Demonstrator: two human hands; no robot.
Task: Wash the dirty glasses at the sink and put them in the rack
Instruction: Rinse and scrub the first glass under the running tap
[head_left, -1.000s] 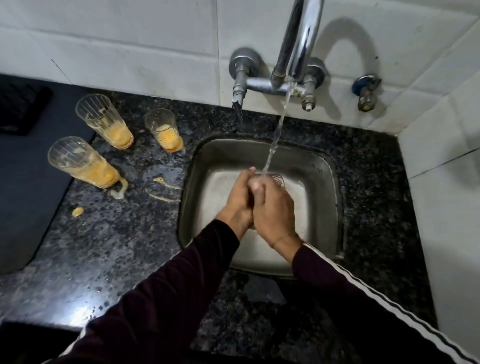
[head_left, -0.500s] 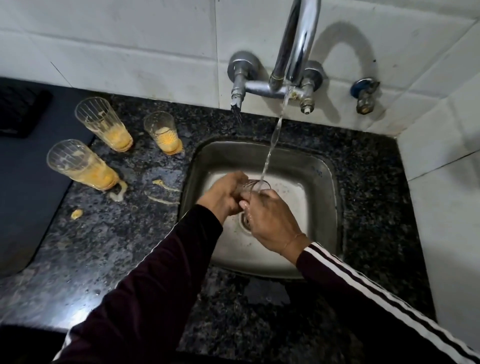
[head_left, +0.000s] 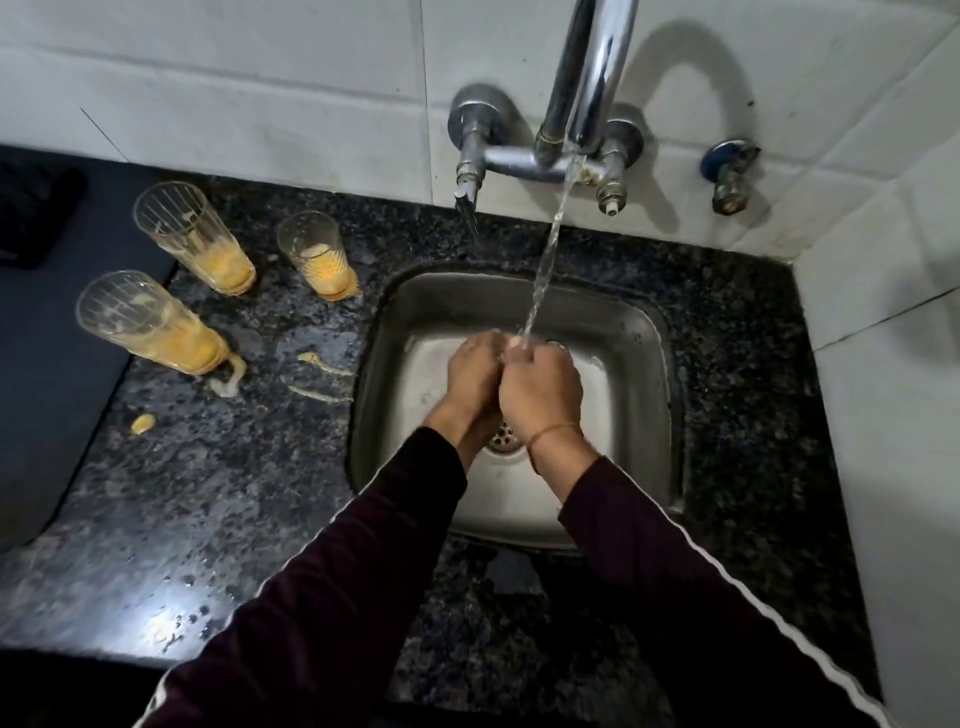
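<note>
Both hands, left hand (head_left: 475, 376) & right hand (head_left: 540, 387), closed round a glass (head_left: 558, 347), mostly hidden, held over the sink (head_left: 644, 364) under the water stream (head_left: 543, 270) to rinse. Three dirty glasses (head_left: 156, 325) wait far left on worktop (head_left: 234, 467); no rack in view.

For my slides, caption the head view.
Both hands rinse a glass under the tap; three dirty glasses wait.
</note>
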